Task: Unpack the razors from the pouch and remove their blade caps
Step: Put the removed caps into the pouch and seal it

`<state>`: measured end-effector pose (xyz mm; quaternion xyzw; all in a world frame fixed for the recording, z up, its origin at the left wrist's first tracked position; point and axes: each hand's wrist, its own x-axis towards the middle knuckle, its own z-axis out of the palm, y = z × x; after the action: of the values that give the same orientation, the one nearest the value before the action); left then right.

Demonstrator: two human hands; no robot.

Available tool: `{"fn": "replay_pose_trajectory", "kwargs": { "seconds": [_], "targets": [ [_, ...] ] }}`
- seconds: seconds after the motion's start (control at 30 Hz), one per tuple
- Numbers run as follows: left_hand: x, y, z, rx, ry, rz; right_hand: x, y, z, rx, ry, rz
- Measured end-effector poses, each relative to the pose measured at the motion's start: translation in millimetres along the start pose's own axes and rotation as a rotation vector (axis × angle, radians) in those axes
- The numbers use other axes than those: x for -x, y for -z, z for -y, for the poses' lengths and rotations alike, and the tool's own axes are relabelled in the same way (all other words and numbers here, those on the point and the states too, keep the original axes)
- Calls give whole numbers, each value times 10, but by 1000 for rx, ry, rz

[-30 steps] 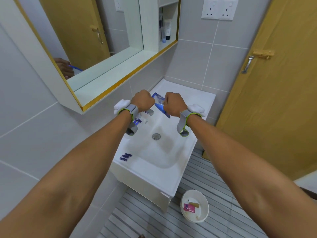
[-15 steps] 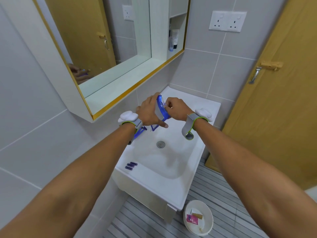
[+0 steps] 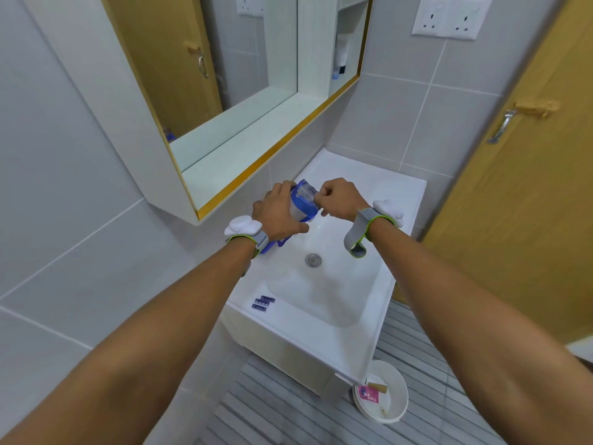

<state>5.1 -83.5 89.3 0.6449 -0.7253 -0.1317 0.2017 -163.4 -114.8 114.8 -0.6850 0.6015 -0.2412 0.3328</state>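
Gripping pouch [image 3: 303,205] w/ left hand [image 3: 277,213]; right hand [image 3: 340,199] pinching top.

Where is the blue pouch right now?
In the head view, the pouch is over the back of the sink, gripped by the left hand and pinched by the right hand.
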Motion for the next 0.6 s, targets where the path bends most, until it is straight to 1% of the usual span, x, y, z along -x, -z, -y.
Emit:
{"fn": "replay_pose_trajectory", "kwargs": {
  "seconds": [0.17,0.27,0.33,0.4,0.47,0.57,0.6],
  "targets": [
    [118,-49,125,78,43,17,31,-201,8,-134,-42,11],
    [225,-100,341,111,95,57,70,-465,-107,-220,-80,40],
    [335,-181,553,121,120,92,142,-709,-266,-286,-156,31],
    [437,-241,746,124,149,108,223,-941,-469,-298,-237,32],
    [504,-348,996,130,192,126,281,-1311,-726,-231,-281,135],
    [537,-401,1150,163,217,112,388,-1702,-944,3,-244,377],
    [543,-437,1198,188,217,100,416,-1834,-973,61,-219,408]
  ]
}}
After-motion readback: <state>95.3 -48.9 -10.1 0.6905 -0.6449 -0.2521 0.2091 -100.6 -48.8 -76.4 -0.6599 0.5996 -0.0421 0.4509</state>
